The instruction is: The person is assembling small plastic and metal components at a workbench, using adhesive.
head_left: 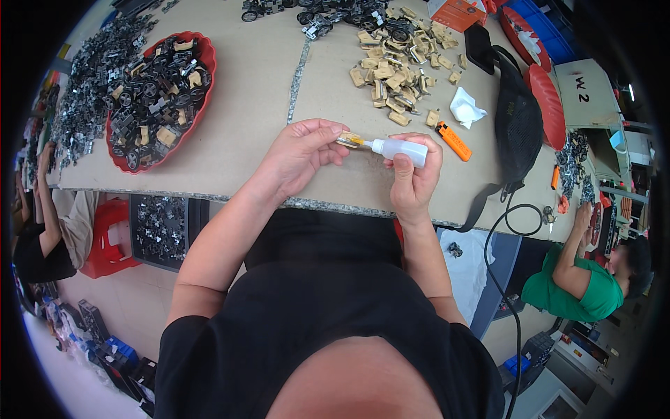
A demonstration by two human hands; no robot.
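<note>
Pinching a small tan piece [350, 140] in its fingertips, the left hand [304, 155] faces the right hand [417, 178], which grips a white squeeze bottle [401, 151] with its nozzle [368, 144] at the piece; whether they touch is unclear. Both hands are over the near part of the desk [251, 91]. Beyond lie similar tan pieces [396, 73] in a pile; an orange lighter [454, 142] lies right of the bottle, and a red scalloped tray [210, 61] of black parts [149, 89] stands at left.

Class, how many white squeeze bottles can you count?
1: the white squeeze bottle is in the person's right hand, aimed toward the small tan piece in the left hand. More could be hidden in the background.
</note>
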